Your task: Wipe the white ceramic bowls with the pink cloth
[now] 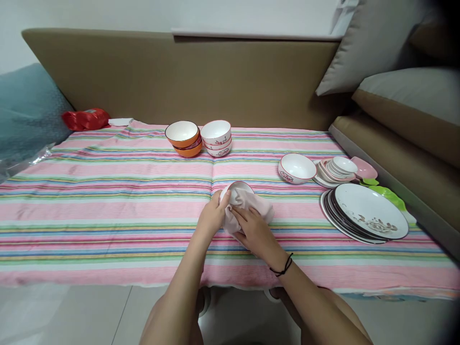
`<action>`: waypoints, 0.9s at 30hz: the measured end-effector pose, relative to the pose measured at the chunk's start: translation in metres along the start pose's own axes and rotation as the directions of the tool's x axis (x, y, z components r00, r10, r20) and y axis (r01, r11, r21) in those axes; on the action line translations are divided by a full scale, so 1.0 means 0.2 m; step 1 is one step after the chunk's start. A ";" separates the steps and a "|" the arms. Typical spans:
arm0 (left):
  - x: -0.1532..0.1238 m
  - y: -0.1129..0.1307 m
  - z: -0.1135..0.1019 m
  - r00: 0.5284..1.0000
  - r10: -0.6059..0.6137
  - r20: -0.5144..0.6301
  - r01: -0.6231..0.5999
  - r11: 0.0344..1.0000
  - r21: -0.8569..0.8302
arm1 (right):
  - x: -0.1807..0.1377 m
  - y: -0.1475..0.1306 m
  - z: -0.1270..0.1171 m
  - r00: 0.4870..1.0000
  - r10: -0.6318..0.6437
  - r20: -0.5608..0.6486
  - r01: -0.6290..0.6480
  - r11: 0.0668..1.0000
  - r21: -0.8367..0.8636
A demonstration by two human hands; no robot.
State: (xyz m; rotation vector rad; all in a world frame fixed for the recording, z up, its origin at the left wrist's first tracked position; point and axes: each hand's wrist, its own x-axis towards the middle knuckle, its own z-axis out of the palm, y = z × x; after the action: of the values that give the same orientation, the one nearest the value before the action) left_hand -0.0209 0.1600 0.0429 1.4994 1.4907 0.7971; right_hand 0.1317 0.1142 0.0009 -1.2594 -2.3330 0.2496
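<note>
Near the front middle of the striped cloth cover, my left hand [212, 213] grips a white bowl [240, 185] by its left rim, with the thumb over the edge. A pale pink cloth [265, 207] is bunched in the bowl and drapes over its right side, covering most of it. My right hand [254, 231] presses the cloth into the bowl, fingers on the fabric. Behind the hands stand a stack of orange-and-white bowls [182, 134] and a stack of white bowls with red rims [216, 133]. A single red-rimmed bowl [297, 167] sits to the right.
At right lie stacked plates [370, 211], a pile of small dishes [343, 165], a pink dish [364, 167] and a green leaf-shaped dish [390, 197]. A red bundle [86, 119] rests at far left. Cushions [406, 96] border the right side, a brown backrest [233, 81] the rear.
</note>
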 end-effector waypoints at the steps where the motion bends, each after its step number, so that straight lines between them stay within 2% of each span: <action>1: 0.00 0.00 0.00 1.000 0.001 0.004 -0.001 1.000 -0.005 | 0.00 0.00 0.00 1.000 -0.010 0.005 0.010 1.000 0.008; 6: -0.02 0.02 0.00 1.000 -0.003 0.023 0.003 1.000 -0.011 | 0.00 0.02 0.00 0.999 0.029 0.031 -0.032 0.995 0.092; 10: -0.03 0.02 0.02 0.998 -0.050 0.031 0.051 0.998 -0.025 | 0.00 0.03 0.01 0.996 0.088 0.017 -0.089 0.995 0.049; 15: -0.02 0.02 0.04 0.989 -0.148 -0.001 0.148 0.987 -0.063 | 0.01 0.03 0.02 0.997 0.073 0.014 -0.074 0.997 0.004; 19: -0.01 0.03 0.02 0.995 -0.076 0.057 0.081 0.992 -0.095 | 0.01 0.03 0.02 0.991 0.136 -0.016 -0.136 0.991 0.019; 21: -0.01 0.03 0.01 0.991 -0.054 0.123 0.072 0.986 -0.153 | 0.01 0.03 0.02 0.980 0.198 -0.035 -0.196 0.978 0.068; 24: -0.01 0.03 0.00 0.977 -0.080 0.200 0.119 0.975 -0.189 | -0.01 0.02 0.03 0.967 0.240 -0.089 -0.210 0.942 0.260; 27: 0.00 0.01 0.00 0.980 -0.073 0.185 0.110 0.974 -0.199 | -0.02 0.00 0.02 0.966 0.238 -0.104 -0.179 0.901 0.396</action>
State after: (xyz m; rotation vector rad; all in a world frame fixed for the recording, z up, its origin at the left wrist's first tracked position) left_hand -0.0191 0.1592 0.0447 1.3002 1.2925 0.7214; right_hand 0.1312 0.1120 -0.0036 -1.2759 -1.9012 0.6293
